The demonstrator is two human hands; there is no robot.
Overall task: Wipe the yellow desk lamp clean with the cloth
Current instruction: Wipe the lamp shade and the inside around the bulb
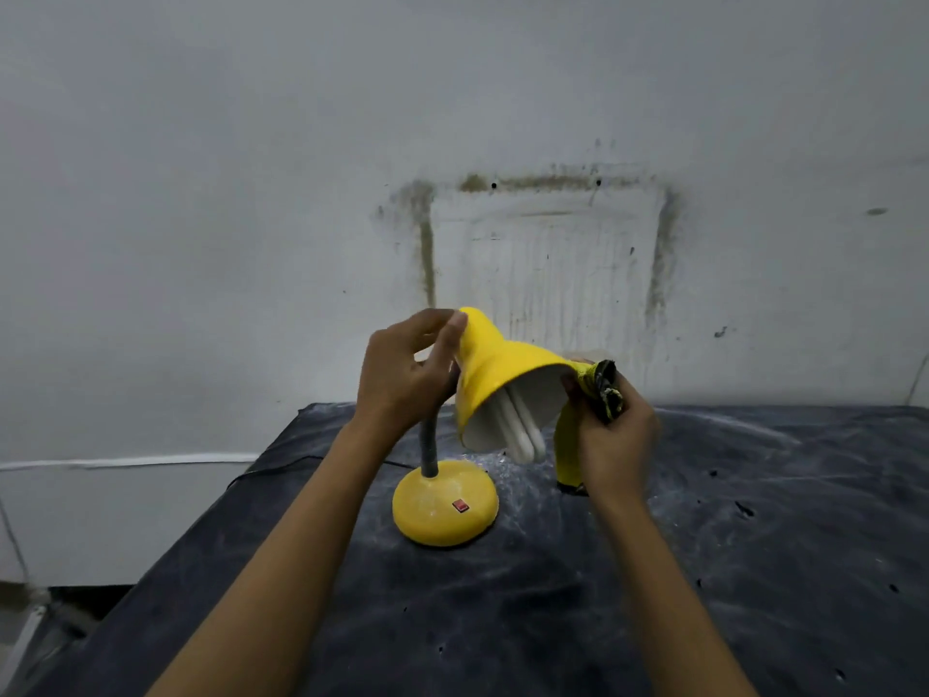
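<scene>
up between the hands, the yellow desk lamp [495,374] tilts its cone shade toward the right hand [611,435], white inside, with a white folded-tube bulb [523,437] showing. its grey bendy neck drops below the left hand [402,374] to a dusty round yellow base with a red switch on the dark surface [704,570]. left fingers pinch the shade's narrow top; right fingers clamp a yellow-black cloth [600,389] over the rim.
</scene>
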